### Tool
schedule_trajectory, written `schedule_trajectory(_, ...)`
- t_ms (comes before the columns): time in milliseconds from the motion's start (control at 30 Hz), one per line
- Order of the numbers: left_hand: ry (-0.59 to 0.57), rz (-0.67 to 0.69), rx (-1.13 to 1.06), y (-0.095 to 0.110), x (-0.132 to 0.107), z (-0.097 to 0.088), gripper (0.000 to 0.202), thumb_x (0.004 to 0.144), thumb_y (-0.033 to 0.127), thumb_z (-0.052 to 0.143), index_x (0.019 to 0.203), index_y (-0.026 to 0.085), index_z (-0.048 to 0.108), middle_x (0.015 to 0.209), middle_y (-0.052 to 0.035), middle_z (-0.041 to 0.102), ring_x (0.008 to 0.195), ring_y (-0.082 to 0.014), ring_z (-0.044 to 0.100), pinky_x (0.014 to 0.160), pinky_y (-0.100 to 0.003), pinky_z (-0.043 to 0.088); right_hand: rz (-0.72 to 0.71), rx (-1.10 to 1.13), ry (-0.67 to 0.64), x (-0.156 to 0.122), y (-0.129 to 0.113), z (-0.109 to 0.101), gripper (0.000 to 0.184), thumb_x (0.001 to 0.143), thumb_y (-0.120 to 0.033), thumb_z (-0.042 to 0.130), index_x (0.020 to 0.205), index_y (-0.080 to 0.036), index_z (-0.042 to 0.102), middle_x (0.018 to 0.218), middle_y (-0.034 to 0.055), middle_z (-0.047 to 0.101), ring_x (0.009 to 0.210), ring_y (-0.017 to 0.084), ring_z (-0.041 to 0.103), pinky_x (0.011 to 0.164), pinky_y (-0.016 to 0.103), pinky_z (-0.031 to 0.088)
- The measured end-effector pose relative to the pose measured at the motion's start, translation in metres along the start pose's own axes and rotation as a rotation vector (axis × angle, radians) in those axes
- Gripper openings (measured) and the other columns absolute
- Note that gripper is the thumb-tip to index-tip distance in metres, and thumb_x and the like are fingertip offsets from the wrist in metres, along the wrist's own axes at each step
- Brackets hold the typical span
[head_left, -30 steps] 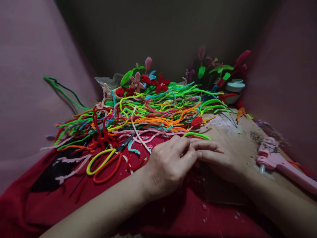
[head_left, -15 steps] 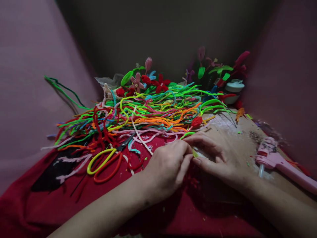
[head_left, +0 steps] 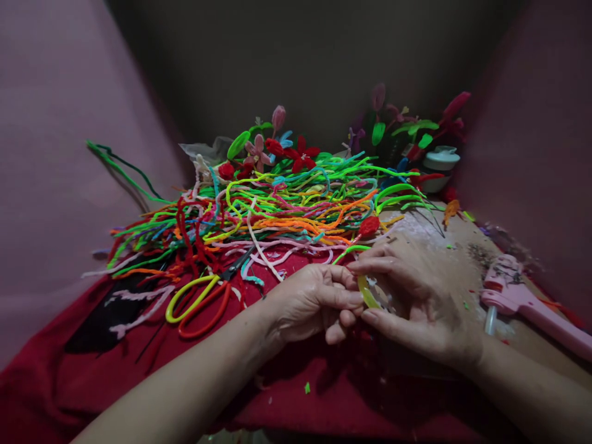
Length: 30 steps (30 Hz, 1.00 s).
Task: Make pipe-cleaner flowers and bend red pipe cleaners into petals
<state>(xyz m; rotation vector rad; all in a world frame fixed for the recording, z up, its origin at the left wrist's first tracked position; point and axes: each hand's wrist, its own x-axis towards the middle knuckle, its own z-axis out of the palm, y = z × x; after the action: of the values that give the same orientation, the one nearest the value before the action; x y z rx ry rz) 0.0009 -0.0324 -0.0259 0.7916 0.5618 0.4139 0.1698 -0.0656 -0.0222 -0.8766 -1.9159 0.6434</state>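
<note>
My left hand (head_left: 311, 302) and my right hand (head_left: 416, 302) meet in front of me, just above the red cloth (head_left: 139, 370). Both pinch a short green pipe cleaner (head_left: 367, 297) bent into a loop between their fingertips; its other end (head_left: 351, 250) sticks up past my right fingers. The fingers of both hands are closed on it. Right behind lies a big heap of coloured pipe cleaners (head_left: 277, 209).
Scissors with yellow and orange handles (head_left: 198, 302) lie left of my hands. A pink glue gun (head_left: 518, 296) rests on the brown board (head_left: 439, 240) at right. Finished pipe-cleaner flowers (head_left: 296, 151) and a white pot (head_left: 441, 159) stand at the back. Pink walls close both sides.
Both hands have lifted off the cloth and turned towards each other. The green pipe cleaner, flat under my fingertips a second ago, is now bent into a loop between them.
</note>
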Motion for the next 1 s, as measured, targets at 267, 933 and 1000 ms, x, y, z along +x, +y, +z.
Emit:
schedule_trajectory(267,0.510,0.261,0.558,0.023,-0.005,-0.019,0.013,0.072,0.025,0.059,0.074,0.013,0.052,0.056,0.0049,0.049,0.043,-0.0035,0.042,0.040,-0.015,0.031,-0.006,-0.097,-0.034,0.006,0.000,-0.022,0.021,0.076,-0.020,0.058,0.096,-0.027,0.061,0.095,0.0058,0.053,0.091,0.022,0.051,0.080,0.037,0.042)
schedule_trajectory(933,0.639,0.186,1.717,0.010,-0.002,-0.022,0.020,0.077,0.020,0.043,0.082,0.016,0.062,0.080,-0.0078,0.065,0.074,-0.0194,0.058,0.065,-0.030,0.040,0.179,-0.424,-0.318,0.010,0.018,-0.022,0.017,0.081,-0.027,0.050,0.088,-0.020,0.065,0.090,0.0074,0.061,0.081,0.020,0.054,0.072,0.034,0.041)
schedule_trajectory(1000,0.647,0.236,1.614,0.012,-0.006,-0.018,0.017,0.076,0.019,0.044,0.078,0.016,0.061,0.075,-0.0049,0.064,0.070,-0.0162,0.056,0.063,-0.027,0.039,0.380,-0.149,-0.259,0.010,0.016,-0.015,0.019,0.082,-0.026,0.049,0.089,-0.019,0.065,0.083,0.0059,0.064,0.074,0.017,0.056,0.066,0.030,0.042)
